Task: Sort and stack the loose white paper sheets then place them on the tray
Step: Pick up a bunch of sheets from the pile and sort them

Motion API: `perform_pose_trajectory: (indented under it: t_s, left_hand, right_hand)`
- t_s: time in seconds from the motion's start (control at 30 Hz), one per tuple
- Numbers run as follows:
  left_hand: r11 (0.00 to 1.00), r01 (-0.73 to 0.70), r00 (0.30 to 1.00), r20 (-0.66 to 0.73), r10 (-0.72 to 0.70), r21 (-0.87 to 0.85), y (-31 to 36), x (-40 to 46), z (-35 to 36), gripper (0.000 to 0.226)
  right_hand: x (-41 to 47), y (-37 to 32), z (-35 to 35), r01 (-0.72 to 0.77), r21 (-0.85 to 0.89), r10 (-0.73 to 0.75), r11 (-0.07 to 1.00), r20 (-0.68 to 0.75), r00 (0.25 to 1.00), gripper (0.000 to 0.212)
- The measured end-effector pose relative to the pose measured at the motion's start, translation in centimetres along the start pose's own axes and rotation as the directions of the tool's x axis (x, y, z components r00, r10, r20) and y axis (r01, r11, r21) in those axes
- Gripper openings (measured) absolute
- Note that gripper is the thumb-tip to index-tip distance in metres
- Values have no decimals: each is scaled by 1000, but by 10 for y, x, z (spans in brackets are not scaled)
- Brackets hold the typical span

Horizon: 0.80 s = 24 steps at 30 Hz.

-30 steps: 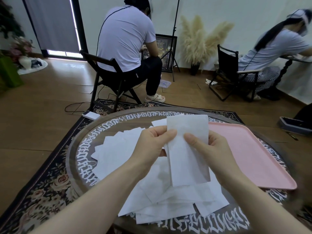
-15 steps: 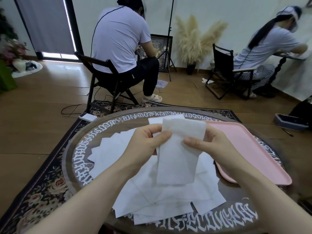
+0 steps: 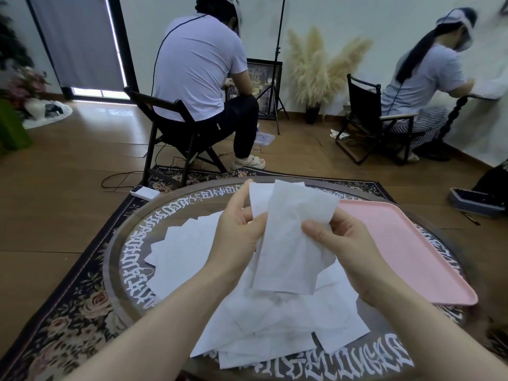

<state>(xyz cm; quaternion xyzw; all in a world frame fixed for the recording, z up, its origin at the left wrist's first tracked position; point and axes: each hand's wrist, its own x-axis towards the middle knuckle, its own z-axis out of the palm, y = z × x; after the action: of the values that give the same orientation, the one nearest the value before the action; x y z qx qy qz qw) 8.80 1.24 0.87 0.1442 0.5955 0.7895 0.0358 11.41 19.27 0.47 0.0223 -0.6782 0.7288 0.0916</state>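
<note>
Both hands hold white paper sheets [image 3: 288, 243] up above the round table [image 3: 123, 243]. My left hand [image 3: 239, 237] pinches their left edge between thumb and fingers, with a second sheet showing behind the front one. My right hand [image 3: 338, 243] pinches the right edge of the front sheet. Under them a loose pile of several white sheets [image 3: 275, 325] spreads across the table's middle and left. An empty pink tray [image 3: 406, 248] lies on the table to the right of my right hand.
The dark round table carries white lettering around its rim and stands on a floral rug [image 3: 68, 312]. Beyond it two people sit on folding chairs [image 3: 170, 127] with their backs turned. A white device [image 3: 144, 192] lies on the floor near the rug's far edge.
The held sheet has tilted and crumpled slightly, and a second sheet now shows behind it on the left. Both hands stay at about the same height above the pile.
</note>
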Motion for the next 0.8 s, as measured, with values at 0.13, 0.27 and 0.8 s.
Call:
perform_pose_trajectory:
  t_s: [0.13,0.27,0.8]
  left_hand:
    - [996,-72,997,-23,73,54,0,-1,4,31]
    - [1000,2,1000,-20,-1,17,-2,-1,5,19]
    - [977,147,958,-224,-180,-153,-3,10,-9,11]
  right_hand:
    - [0,0,1,4,13,-3,1000,-17,1000,39]
    - [-1,-1,0,1,31,-1,1000,-11,1000,38]
    - [0,-6,-7,-232,286,234,930,28,972,44]
